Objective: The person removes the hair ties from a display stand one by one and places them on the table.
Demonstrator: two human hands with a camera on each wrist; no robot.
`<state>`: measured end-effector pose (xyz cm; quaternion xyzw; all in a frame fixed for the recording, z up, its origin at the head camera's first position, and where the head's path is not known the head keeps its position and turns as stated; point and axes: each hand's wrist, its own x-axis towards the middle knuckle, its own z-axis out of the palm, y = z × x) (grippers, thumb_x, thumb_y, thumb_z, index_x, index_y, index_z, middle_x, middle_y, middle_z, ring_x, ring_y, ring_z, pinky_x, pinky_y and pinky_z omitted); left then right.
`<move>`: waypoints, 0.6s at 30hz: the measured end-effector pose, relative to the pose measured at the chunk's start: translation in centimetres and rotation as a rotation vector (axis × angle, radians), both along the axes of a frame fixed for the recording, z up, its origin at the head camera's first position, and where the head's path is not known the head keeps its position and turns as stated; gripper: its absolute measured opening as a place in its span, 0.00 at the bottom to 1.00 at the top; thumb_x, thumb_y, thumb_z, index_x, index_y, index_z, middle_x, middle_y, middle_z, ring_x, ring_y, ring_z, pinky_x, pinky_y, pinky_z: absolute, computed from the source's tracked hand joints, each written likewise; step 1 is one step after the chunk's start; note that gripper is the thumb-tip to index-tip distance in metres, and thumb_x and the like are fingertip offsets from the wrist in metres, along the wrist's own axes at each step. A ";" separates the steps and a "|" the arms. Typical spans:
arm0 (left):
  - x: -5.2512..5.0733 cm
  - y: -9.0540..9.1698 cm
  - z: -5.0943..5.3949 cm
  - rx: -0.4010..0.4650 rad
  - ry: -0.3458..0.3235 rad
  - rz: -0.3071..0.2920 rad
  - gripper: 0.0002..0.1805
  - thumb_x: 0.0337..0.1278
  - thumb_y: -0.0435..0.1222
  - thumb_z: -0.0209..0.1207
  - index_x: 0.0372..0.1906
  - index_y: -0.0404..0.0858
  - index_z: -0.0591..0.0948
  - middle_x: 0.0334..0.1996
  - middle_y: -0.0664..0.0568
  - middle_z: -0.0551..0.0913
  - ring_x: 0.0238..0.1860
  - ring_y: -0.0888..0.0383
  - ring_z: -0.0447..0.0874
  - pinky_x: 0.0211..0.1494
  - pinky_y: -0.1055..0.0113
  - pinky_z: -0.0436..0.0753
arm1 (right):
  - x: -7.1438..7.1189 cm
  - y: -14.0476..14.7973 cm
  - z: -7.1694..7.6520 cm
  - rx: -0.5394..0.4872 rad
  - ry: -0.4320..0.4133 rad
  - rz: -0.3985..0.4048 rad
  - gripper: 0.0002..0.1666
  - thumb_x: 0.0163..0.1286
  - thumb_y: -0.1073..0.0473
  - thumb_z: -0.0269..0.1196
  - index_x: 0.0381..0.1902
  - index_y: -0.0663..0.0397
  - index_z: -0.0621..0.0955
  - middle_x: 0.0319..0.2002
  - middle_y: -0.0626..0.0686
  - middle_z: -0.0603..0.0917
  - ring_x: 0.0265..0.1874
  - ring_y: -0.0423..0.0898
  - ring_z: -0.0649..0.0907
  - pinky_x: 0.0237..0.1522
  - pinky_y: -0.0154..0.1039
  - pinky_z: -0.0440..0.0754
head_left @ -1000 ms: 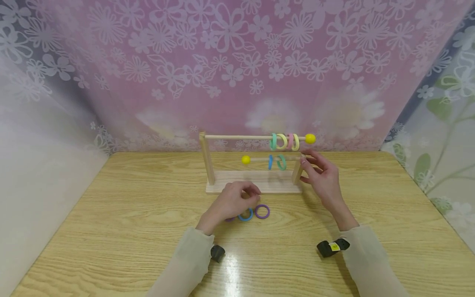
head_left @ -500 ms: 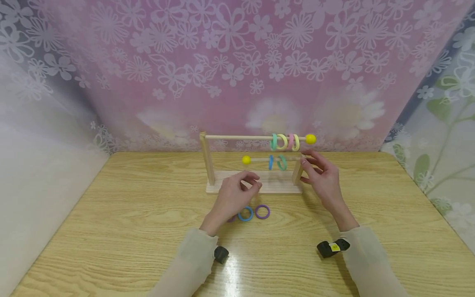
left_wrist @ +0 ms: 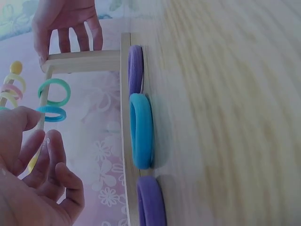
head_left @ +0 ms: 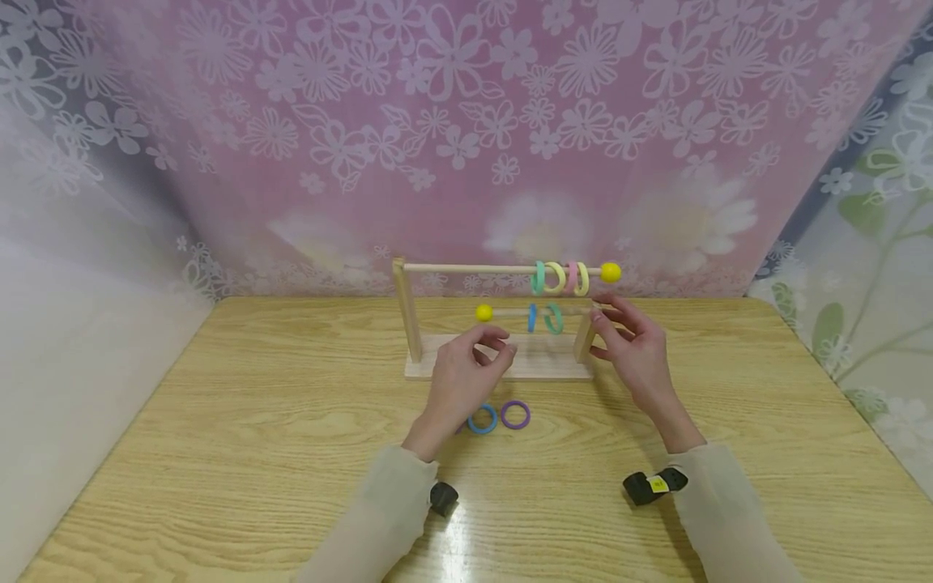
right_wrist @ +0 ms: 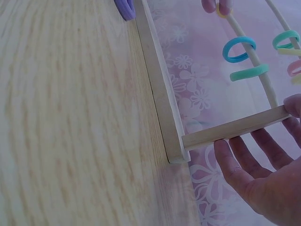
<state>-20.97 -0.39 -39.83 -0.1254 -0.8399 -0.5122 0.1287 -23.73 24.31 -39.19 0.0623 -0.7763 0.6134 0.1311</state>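
A wooden ring stand [head_left: 499, 367] has two rods with yellow ball ends. My right hand [head_left: 632, 348] holds its short post [right_wrist: 235, 127], thumb at the top and fingers along the side. My left hand [head_left: 466, 372] hovers before the lower rod, fingers loosely bent, with nothing visible between them. The lower rod bears a blue ring [right_wrist: 239, 49] and a green ring [right_wrist: 249, 72]. Green, yellow and pink rings hang on the upper rod [head_left: 466, 269]. On the table lie a purple ring [head_left: 515, 414], a blue ring [left_wrist: 142, 131] and another purple ring [left_wrist: 151, 202].
The wood-grain table [head_left: 255, 453] extends around the stand. A pink flowered curtain [head_left: 466, 146] hangs behind it. Each wrist wears a black camera strap, such as the right strap [head_left: 641, 488].
From beside the rings on the table, my left hand has risen and moved forward to the stand's lower rod. My right hand stays on the post.
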 end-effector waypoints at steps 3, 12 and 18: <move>-0.1 0.3 0.0 0.031 0.003 0.018 0.11 0.65 0.43 0.66 0.47 0.43 0.87 0.36 0.55 0.90 0.26 0.66 0.82 0.30 0.72 0.80 | 0.1 0.0 0.1 -0.007 -0.001 0.005 0.26 0.77 0.52 0.60 0.68 0.56 0.76 0.47 0.36 0.82 0.44 0.33 0.85 0.36 0.34 0.89; -0.5 1.7 -0.2 0.116 0.017 0.080 0.11 0.63 0.42 0.67 0.46 0.43 0.87 0.37 0.53 0.90 0.26 0.65 0.82 0.31 0.72 0.82 | 0.0 0.0 0.0 -0.009 -0.012 0.004 0.26 0.77 0.52 0.60 0.68 0.55 0.76 0.48 0.36 0.82 0.45 0.33 0.85 0.37 0.34 0.89; -0.5 2.6 -0.3 0.172 0.006 0.115 0.11 0.61 0.42 0.69 0.45 0.44 0.87 0.37 0.53 0.90 0.27 0.65 0.82 0.32 0.71 0.82 | -0.1 0.1 0.0 -0.009 -0.002 0.008 0.25 0.77 0.52 0.60 0.67 0.53 0.78 0.47 0.37 0.83 0.44 0.34 0.85 0.36 0.34 0.89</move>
